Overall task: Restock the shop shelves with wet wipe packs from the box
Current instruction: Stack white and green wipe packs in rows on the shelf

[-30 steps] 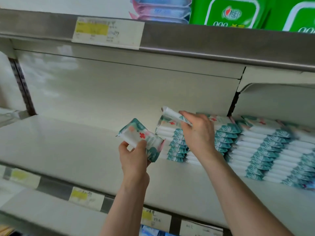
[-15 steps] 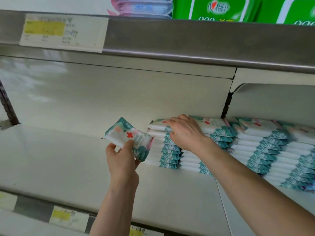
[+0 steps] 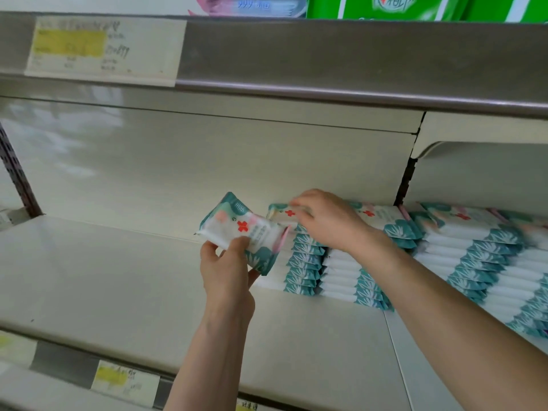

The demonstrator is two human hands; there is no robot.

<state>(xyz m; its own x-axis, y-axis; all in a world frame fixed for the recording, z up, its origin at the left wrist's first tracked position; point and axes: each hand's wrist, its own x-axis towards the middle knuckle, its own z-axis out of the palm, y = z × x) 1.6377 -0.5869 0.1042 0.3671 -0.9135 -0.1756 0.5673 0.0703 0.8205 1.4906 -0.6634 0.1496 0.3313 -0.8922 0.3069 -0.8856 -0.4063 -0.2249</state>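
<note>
At the centre of the frame, the right hand is lying on the top pack of the leftmost stack on the middle shelf. Its fingers are looking nearly straight, pressing down rather than gripping, though motion is blurring the tips. Just left of it, the left hand is pinching a spare wet wipe pack between thumb and curled fingers. That pack is tilting clear of the shelf, its right end almost against the stack. More stacks are filling the right of the frame; the box is not showing.

I'm reading this as squaring the pile before the next pack goes on. Doing it well is coming down to flattening the top pack level, lining its printed edge up with those below, then laying the held pack flat. Starting a fresh stack on the bare shelf at left is looking safer, since a tall soft pile could lean.
</note>
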